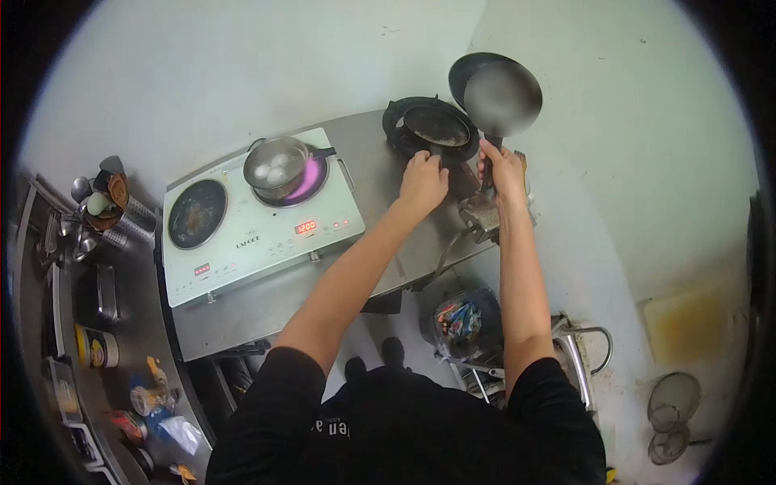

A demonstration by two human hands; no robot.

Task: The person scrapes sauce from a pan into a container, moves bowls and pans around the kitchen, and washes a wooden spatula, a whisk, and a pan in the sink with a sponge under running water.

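My right hand (503, 171) is closed around the handle of a black frying pan (503, 95), which is raised and tilted near the wall. The pan's inside looks pale and blurred. My left hand (424, 183) is closed at the handle of a smaller dark pan (437, 126). This smaller pan sits over a black burner ring (394, 129) at the back of the steel counter. Below my right hand is a metal gas-stove part (478, 217), partly hidden by the arm.
Left of my hands stands a white double cooktop (263, 230), its display lit. A pot (279, 184) with eggs in water sits on the glowing right plate. Below the counter is a bin (461, 323) with wrappers. A sink tap (602, 347) and hanging strainers (675, 400) are at right.
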